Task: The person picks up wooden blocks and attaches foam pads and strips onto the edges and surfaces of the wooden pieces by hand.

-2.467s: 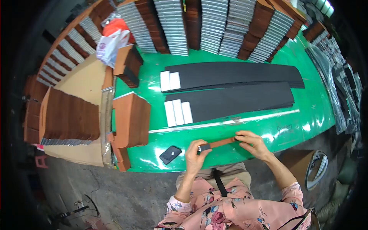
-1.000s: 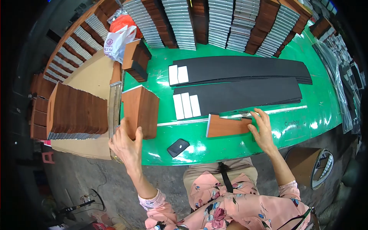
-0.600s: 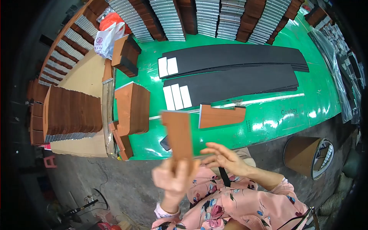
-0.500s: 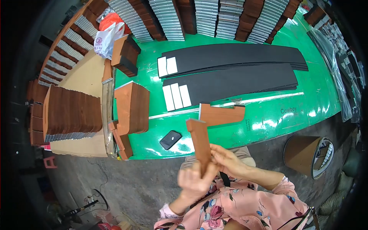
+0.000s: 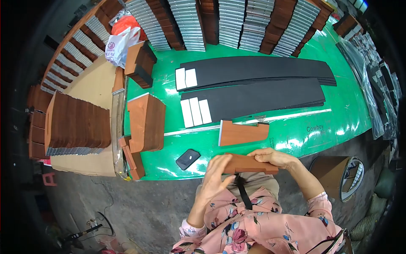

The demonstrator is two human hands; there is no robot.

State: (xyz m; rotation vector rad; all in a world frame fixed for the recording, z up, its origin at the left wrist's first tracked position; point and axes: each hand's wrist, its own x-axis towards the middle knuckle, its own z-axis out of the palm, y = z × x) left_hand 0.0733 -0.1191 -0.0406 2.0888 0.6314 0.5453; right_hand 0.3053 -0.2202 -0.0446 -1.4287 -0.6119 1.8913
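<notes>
The right hand (image 5: 277,158) pinches the wood-grain board (image 5: 251,164) by its upper edge near one end; the left hand (image 5: 215,175), loosely open, curves over the other end; the board is between them, just beyond the worktop's (image 5: 296,146) near edge.

Your green-topped table (image 5: 292,139) stood over a gray concrete floor (image 5: 148,211), a small red stool (image 5: 49,179) beyond its left edge, while light glared off the glossy surface near its right edge.
</notes>
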